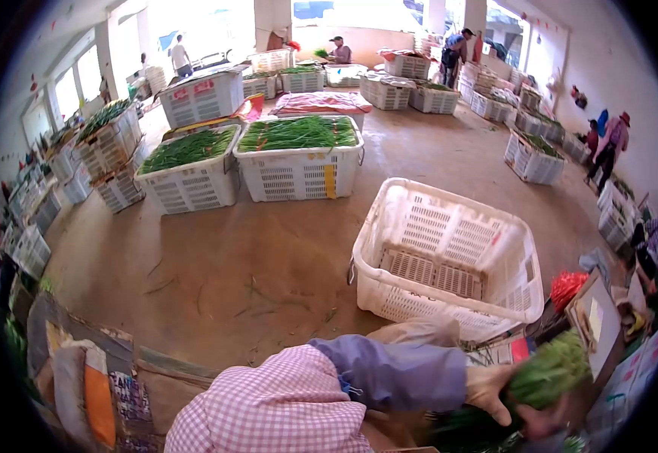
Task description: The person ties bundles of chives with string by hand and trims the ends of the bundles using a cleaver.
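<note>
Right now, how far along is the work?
Seemingly done: the side-by-side white crates across the floor, heaped with green stalks. In hand: a leafy green bundle, gripped by the left hand, the blurred right hand close beneath. Probably left: the near white crate, its slatted bottom bare. Whether the bundle belongs there, I can't tell.

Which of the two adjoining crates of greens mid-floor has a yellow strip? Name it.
The right-hand crate: a yellow strip runs down its front wall, while the left-hand crate beside it shows none.

Left arm reaches rightward — left hand curled — right hand blurred beside it.
</note>
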The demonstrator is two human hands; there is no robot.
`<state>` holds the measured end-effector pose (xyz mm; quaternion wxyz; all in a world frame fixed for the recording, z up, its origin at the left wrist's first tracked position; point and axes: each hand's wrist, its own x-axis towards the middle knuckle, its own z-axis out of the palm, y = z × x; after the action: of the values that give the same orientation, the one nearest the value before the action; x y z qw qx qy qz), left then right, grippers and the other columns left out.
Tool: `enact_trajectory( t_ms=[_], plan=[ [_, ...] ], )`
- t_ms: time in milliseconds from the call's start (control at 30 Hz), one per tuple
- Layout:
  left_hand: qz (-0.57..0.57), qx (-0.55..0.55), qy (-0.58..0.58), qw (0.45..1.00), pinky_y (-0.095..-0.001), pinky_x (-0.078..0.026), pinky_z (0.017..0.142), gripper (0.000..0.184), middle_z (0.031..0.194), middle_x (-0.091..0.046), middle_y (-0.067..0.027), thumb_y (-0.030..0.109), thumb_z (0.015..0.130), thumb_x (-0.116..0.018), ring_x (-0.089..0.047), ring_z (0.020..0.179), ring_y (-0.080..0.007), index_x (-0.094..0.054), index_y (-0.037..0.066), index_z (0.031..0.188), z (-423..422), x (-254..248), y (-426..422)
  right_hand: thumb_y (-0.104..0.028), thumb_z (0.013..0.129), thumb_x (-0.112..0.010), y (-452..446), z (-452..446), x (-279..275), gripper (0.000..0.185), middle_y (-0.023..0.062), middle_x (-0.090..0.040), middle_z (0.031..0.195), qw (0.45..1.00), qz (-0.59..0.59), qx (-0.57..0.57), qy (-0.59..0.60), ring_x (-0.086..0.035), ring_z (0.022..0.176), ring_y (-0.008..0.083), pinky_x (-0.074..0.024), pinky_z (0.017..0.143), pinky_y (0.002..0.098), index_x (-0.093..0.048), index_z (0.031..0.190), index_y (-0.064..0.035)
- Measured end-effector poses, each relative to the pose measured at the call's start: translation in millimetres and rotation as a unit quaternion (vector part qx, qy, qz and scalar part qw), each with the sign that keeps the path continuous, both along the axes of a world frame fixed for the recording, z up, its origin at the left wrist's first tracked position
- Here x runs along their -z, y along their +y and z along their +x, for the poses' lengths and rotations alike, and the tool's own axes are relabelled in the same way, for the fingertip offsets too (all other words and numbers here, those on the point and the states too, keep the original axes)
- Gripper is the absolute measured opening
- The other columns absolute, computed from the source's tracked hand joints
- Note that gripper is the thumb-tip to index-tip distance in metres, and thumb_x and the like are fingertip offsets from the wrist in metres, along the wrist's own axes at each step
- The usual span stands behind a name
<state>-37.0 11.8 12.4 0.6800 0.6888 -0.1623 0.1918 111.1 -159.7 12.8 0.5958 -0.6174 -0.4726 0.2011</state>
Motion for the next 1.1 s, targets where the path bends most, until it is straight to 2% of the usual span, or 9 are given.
enact_trajectory(
  t_ms=[167, 333, 433, 500, 600, 700, 833, 1067, 1100],
  plan=[
    [-0.233, -0.052, 0.027, 0.971, -0.0344, -0.028, 0.115, 0.107, 0.149, -0.044, -0.0062, 0.029, 0.073, -0.089, -0.037, 0.136, -0.0147, -0.024, 0.005, 0.154, -99, 25, 53, 0.002, 0.061, -0.089, 118, -113, -16, 0.109, 0.0132, -0.047, 0.141, 0.984, -0.029, -0.132, 0.116, -0.051, 0.127, 0.0256, -0.0443, 0.106, 0.0408, -0.025, 0.149, -0.0051],
    [0.032, -0.274, 0.051, 0.960, -0.0376, -0.036, 0.109, 0.057, 0.131, -0.060, -0.0141, 0.028, 0.078, -0.078, -0.051, 0.127, -0.0282, -0.061, 0.000, 0.125, -179, 2, 81, -0.003, 0.068, -0.086, 164, -158, -31, 0.108, 0.0150, -0.046, 0.142, 0.967, -0.044, -0.243, 0.069, -0.049, 0.129, 0.0256, -0.0405, 0.109, 0.0378, -0.018, 0.152, -0.0027],
    [-0.302, -0.145, 0.066, 0.940, -0.0349, -0.050, 0.092, 0.065, 0.116, -0.065, -0.0121, 0.036, 0.076, -0.081, -0.063, 0.105, -0.0214, -0.061, -0.002, 0.124, -175, 9, 75, -0.008, 0.073, -0.082, 140, -152, -34, 0.097, 0.0164, -0.051, 0.137, 0.978, -0.095, -0.185, 0.016, -0.051, 0.126, 0.0254, -0.0394, 0.108, 0.0364, -0.025, 0.150, -0.0001],
    [-0.392, -0.112, 0.035, 0.912, -0.0361, -0.049, 0.096, 0.080, 0.121, -0.064, -0.0127, 0.041, 0.071, -0.082, -0.062, 0.110, -0.0221, -0.054, -0.004, 0.131, -169, 5, 68, -0.012, 0.077, -0.078, 122, -136, -28, 0.079, 0.0160, -0.058, 0.128, 0.983, -0.117, -0.129, -0.049, -0.054, 0.121, 0.0246, -0.0410, 0.105, 0.0358, -0.039, 0.143, 0.0026],
    [-0.400, -0.127, 0.005, 0.908, -0.0417, -0.047, 0.105, 0.089, 0.135, -0.057, -0.0141, 0.041, 0.070, -0.084, -0.058, 0.121, -0.0265, -0.046, 0.000, 0.139, -159, 40, 72, -0.013, 0.089, -0.069, 99, -126, -19, 0.036, 0.0104, -0.068, 0.107, 0.996, -0.086, 0.017, 0.000, -0.062, 0.102, 0.0193, -0.0463, 0.094, 0.0327, -0.061, 0.119, 0.0037],
    [-0.454, -0.109, -0.006, 0.884, -0.0391, -0.049, 0.103, 0.084, 0.133, -0.058, -0.0136, 0.031, 0.071, -0.084, -0.059, 0.118, -0.0251, -0.047, 0.000, 0.139, -164, 46, 70, -0.006, 0.090, -0.066, 78, -134, -34, 0.018, 0.0101, -0.069, 0.099, 0.995, -0.035, 0.072, 0.051, -0.064, 0.093, 0.0162, -0.0488, 0.086, 0.0305, -0.065, 0.106, 0.0021],
    [-0.466, -0.108, 0.023, 0.878, -0.0419, -0.048, 0.104, 0.087, 0.134, -0.057, -0.0134, 0.030, 0.069, -0.083, -0.059, 0.119, -0.0263, -0.044, 0.002, 0.141, -164, 51, 68, -0.002, 0.086, -0.067, 77, -158, -36, 0.002, 0.0106, -0.065, 0.077, 0.990, -0.038, 0.025, -0.136, -0.063, 0.070, 0.0217, -0.0488, 0.066, 0.0317, -0.065, 0.086, -0.0006],
    [-0.380, -0.141, 0.115, 0.907, -0.0403, -0.041, 0.110, 0.091, 0.137, -0.055, -0.0131, 0.040, 0.070, -0.084, -0.054, 0.125, -0.0244, -0.044, 0.001, 0.141, -175, 40, 69, -0.007, 0.076, -0.076, 97, -194, -14, 0.016, 0.0129, -0.060, 0.075, 0.984, -0.082, 0.035, -0.154, -0.061, 0.068, 0.0323, -0.0481, 0.059, 0.0394, -0.061, 0.082, -0.0045],
    [-0.321, -0.151, 0.121, 0.927, -0.0391, -0.037, 0.111, 0.084, 0.141, -0.052, -0.0131, 0.034, 0.079, -0.080, -0.050, 0.129, -0.0230, -0.041, -0.002, 0.143, -186, 50, 79, -0.007, 0.077, -0.075, 98, -195, -9, 0.015, 0.0132, -0.061, 0.076, 0.986, -0.076, 0.033, -0.148, -0.061, 0.069, 0.0327, -0.0484, 0.060, 0.0399, -0.061, 0.083, -0.0045]
  ],
)
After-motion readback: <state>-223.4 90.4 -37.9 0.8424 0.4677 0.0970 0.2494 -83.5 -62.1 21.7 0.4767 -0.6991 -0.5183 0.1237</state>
